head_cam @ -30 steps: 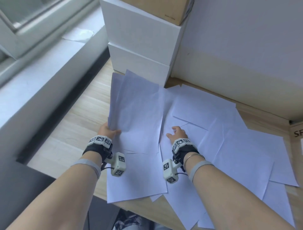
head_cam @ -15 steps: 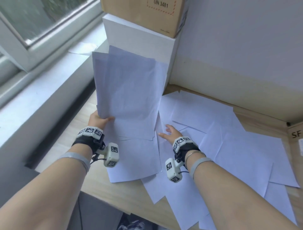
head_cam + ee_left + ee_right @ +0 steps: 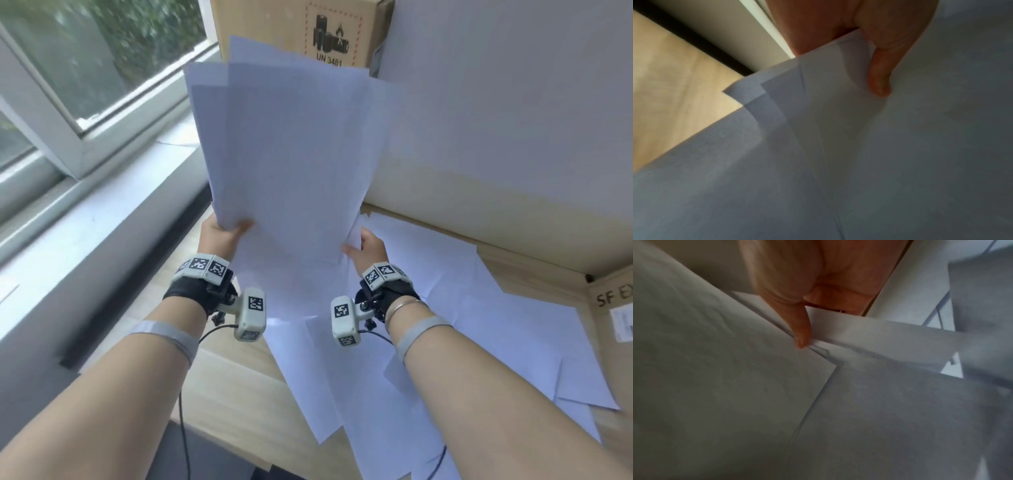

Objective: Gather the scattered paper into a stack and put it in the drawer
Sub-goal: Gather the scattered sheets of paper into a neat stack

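I have a handful of sheets (image 3: 287, 161) raised off the desk (image 3: 236, 383) and held nearly upright, between my view and the cardboard box (image 3: 301, 24) that sits at the desk's far left corner. My left hand (image 3: 219, 236) pinches the bundle's lower left corner, thumb on the near face; the left wrist view shows that thumb pressed onto fanned, offset corners. My right hand (image 3: 368, 248) pinches the lower right edge, its thumb (image 3: 800, 331) clamped onto the top sheet there. The hands are apart, one at each bottom corner.

I judge the gathering only partly done. The held bundle is not squared: its top edges step out unevenly. Many loose sheets (image 3: 479, 329) lie overlapping on the desk, from just below my wrists out toward the right side, some hanging past the near edge. These remain to be collected, then the whole lot tapped even. No drawer shows in any view, so I cannot tell where it is or whether it is open.
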Demonstrator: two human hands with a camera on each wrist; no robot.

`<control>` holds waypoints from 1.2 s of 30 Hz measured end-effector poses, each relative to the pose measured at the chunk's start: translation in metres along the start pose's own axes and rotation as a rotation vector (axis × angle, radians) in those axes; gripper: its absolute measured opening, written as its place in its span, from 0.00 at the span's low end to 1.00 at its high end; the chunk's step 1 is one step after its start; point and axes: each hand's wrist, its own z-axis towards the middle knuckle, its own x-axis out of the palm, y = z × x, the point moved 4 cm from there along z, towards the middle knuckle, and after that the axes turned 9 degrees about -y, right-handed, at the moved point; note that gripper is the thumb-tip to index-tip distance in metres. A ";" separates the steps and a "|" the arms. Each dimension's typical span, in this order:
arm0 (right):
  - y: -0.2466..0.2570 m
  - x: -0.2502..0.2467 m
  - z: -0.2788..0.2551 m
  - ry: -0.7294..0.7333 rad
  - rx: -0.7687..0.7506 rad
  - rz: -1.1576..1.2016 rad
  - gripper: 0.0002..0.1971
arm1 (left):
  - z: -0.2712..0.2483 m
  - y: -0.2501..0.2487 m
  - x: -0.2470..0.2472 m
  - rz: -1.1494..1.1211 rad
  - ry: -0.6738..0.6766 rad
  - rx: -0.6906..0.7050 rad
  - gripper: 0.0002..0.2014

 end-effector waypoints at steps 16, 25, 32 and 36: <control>0.043 -0.047 -0.010 -0.038 0.195 0.218 0.37 | -0.019 -0.032 0.023 -0.158 0.194 -0.014 0.12; 0.018 -0.014 -0.017 -0.007 0.188 0.176 0.12 | -0.020 0.017 0.024 -0.115 0.119 -0.138 0.14; 0.023 -0.010 -0.009 -0.057 0.174 0.292 0.15 | -0.013 0.034 0.028 -0.088 0.091 -0.168 0.12; 0.018 -0.009 -0.010 -0.065 0.203 0.401 0.13 | -0.015 0.044 0.031 -0.131 0.170 -0.231 0.18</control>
